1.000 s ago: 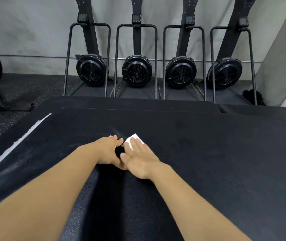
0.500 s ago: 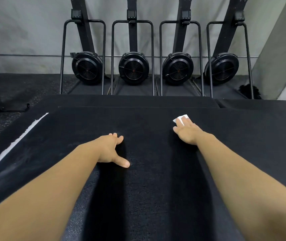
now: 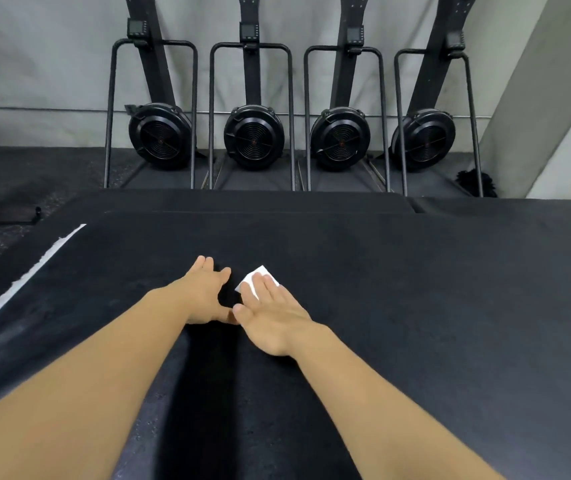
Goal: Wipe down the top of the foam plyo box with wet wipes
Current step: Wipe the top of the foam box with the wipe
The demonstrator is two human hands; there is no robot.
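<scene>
The black foam plyo box [image 3: 433, 306] fills the lower part of the view, its top facing me. A folded white wet wipe [image 3: 254, 277] lies on the top near the middle. My right hand [image 3: 273, 317] presses flat on the wipe with straight fingers, covering its near half. My left hand [image 3: 208, 292] rests flat on the box just left of it, fingers spread. The thumbs of the two hands almost touch.
Several black rowing machines [image 3: 253, 136] stand upright against the grey wall behind the box. A white strip [image 3: 31, 271] runs along the box's left edge. A second black box [image 3: 519, 206] adjoins at the back right. Dark rubber floor [image 3: 17, 174] lies to the left.
My right hand slid the wipe out to the right and far side, then back left to the middle beside my left hand. My left hand stayed in place.
</scene>
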